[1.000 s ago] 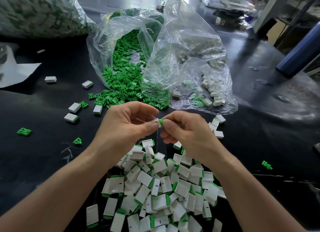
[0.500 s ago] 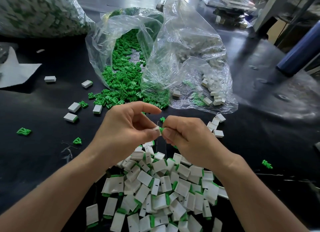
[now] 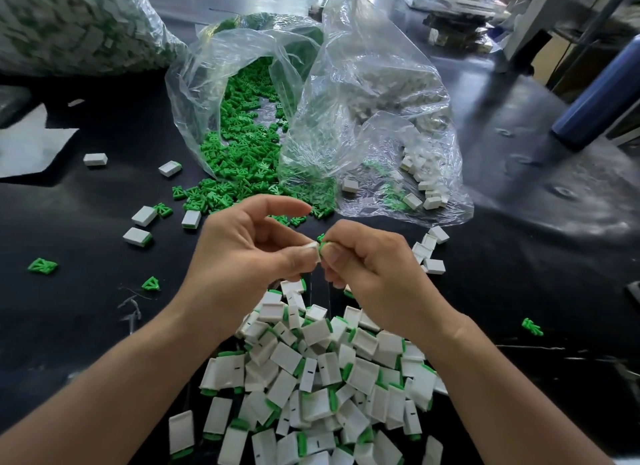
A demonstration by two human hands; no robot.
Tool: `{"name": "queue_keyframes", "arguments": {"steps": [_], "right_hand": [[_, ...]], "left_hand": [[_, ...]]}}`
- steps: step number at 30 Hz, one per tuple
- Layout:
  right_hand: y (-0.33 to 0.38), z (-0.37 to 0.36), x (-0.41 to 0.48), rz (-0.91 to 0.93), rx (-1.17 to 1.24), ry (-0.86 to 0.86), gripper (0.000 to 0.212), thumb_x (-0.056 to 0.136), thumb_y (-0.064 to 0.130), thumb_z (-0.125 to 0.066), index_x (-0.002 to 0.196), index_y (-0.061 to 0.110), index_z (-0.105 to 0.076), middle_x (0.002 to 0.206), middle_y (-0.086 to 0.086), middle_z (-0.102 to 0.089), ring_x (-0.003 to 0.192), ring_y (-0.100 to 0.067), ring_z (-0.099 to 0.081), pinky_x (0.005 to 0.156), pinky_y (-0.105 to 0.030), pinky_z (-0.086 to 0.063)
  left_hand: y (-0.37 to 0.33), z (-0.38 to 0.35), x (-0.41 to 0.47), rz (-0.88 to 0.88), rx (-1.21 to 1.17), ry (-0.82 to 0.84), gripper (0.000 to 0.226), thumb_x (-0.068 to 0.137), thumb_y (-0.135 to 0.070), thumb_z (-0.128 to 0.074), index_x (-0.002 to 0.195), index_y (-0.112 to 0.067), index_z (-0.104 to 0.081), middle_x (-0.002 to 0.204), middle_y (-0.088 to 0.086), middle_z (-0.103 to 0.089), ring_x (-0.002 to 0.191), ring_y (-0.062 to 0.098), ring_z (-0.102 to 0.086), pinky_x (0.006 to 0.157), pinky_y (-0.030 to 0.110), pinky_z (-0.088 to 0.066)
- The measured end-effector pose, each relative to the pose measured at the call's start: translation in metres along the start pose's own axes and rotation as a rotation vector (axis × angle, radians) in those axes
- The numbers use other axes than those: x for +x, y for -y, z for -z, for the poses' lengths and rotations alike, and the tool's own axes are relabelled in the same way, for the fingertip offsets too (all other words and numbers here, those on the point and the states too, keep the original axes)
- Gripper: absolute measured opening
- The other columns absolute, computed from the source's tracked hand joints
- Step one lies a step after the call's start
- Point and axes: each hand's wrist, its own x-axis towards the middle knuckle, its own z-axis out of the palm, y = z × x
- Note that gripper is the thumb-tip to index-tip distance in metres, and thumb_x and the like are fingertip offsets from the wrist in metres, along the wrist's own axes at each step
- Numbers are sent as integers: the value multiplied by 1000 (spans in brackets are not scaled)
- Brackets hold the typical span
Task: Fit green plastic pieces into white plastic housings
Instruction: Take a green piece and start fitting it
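Above the black table my left hand (image 3: 242,253) pinches a white housing (image 3: 310,249) between thumb and fingers, its index finger stretched out above. My right hand (image 3: 367,267) pinches a green piece (image 3: 322,245) whose tip meets the housing's end; most of both parts is hidden by fingertips. Below my hands lies a heap of white housings with green ends (image 3: 322,378). An open clear bag spills loose green pieces (image 3: 242,152) behind my hands. A second clear bag of white housings (image 3: 422,184) lies to its right.
Loose white housings (image 3: 143,216) and single green pieces (image 3: 42,266) lie scattered on the table's left; another green piece (image 3: 532,327) lies at right. A large filled bag (image 3: 69,24) sits at the far left, white paper (image 3: 31,145) below it, a blue cylinder (image 3: 599,97) at right.
Both hands dropped slightly and stayed joined at the fingertips. My left index finger has lifted straighter, and the white housing now shows more between the thumbs.
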Motion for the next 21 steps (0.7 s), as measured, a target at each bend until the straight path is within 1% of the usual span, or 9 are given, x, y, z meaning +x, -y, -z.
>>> {"name": "queue_keyframes", "arguments": {"steps": [3,4,5,7,12,14,16,19,21], "right_hand": [[-2,0,0,-61,86,44,23,90,22,-47,68,29,-47,63,8,-54,64,-20,-55,66,-45,-50],[-3,2,0,-89,148,72,23,91,23,-48,69,27,-50,64,7,-55,63,-17,-56,65,-40,-52],[-4,4,0,-122,212,99,24,91,31,-47,69,24,-53,64,6,-57,63,-14,-57,63,-33,-52],[-4,6,0,-185,319,137,40,87,50,-41,70,18,-58,64,4,-60,61,-12,-58,60,-24,-49],[1,1,2,-355,624,235,57,75,57,-30,76,10,-62,67,-1,-66,58,-12,-59,55,-20,-44],[5,-2,2,-412,773,299,57,75,56,-30,79,8,-60,71,-5,-66,59,-12,-58,54,-20,-43],[8,-3,2,-458,922,326,54,75,53,-31,78,7,-58,68,-5,-64,56,-11,-56,53,-19,-43],[13,-6,2,-519,1050,261,45,71,50,-37,68,8,-53,55,-2,-56,47,-10,-49,47,-20,-40],[14,-5,2,-533,1081,235,41,71,47,-38,68,8,-51,52,-1,-52,45,-10,-45,45,-20,-38]], "left_hand": [[0,3,4,36,-12,20,45,45,-13,-73,89,-18,-64,61,5,-69,51,13,-63,47,21,-51],[0,4,5,44,-21,32,46,45,-14,-73,90,-17,-64,62,5,-69,53,13,-64,48,21,-51],[0,4,5,47,-30,45,47,46,-14,-73,91,-17,-63,62,5,-70,54,12,-65,49,20,-51],[-1,4,4,42,-52,69,45,47,-13,-72,92,-15,-63,63,3,-70,57,11,-66,53,18,-51],[-3,5,3,28,-107,84,40,49,-12,-71,88,-14,-64,66,4,-71,58,13,-67,55,20,-53],[-3,4,2,31,-124,94,37,49,-12,-71,86,-16,-66,67,5,-71,57,15,-66,51,23,-54],[-4,3,1,24,-145,99,36,50,-12,-71,85,-16,-66,66,6,-71,56,15,-65,47,24,-53],[-3,1,0,0,-183,92,37,51,-10,-70,87,-13,-65,65,6,-71,52,16,-65,47,26,-53],[-3,-1,-1,-5,-205,88,38,50,-11,-71,87,-12,-65,65,8,-70,49,19,-63,46,28,-53]]}}
